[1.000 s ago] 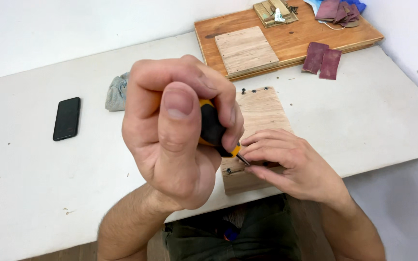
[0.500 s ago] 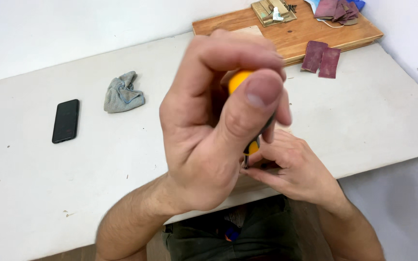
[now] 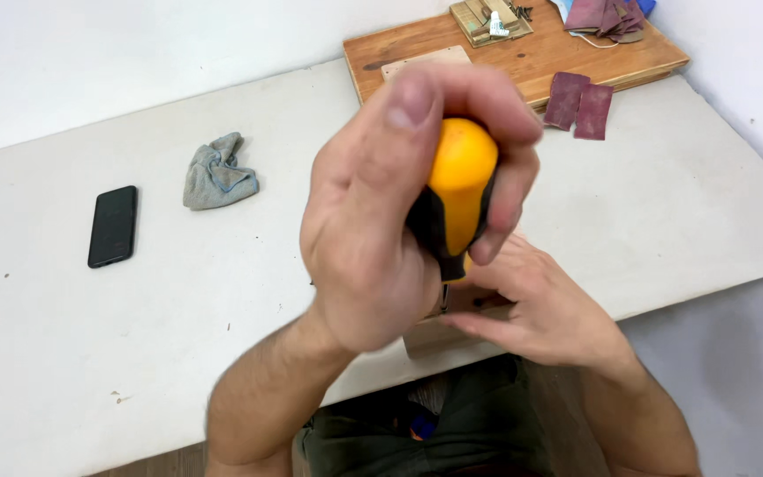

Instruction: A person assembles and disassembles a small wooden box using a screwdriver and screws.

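My left hand (image 3: 364,238) is wrapped around the orange and black handle of a screwdriver (image 3: 457,177), held upright close to the camera. The thin shaft points down to a small wooden block (image 3: 434,337) at the table's front edge. My right hand (image 3: 540,309) lies over that block and holds it, its fingertips gathered beside the shaft's lower end. Both hands hide most of the block and the screwdriver's tip.
On the white table (image 3: 682,212) lie a black phone (image 3: 113,225) at the left and a crumpled grey rag (image 3: 218,172). A wooden board (image 3: 540,62) at the back right carries small wood pieces and cloth. Two dark red sandpaper pieces (image 3: 580,104) lie beside it.
My left hand has turned around the screwdriver handle and shifted right, so the orange handle end now shows. The right hand has stayed on the block.
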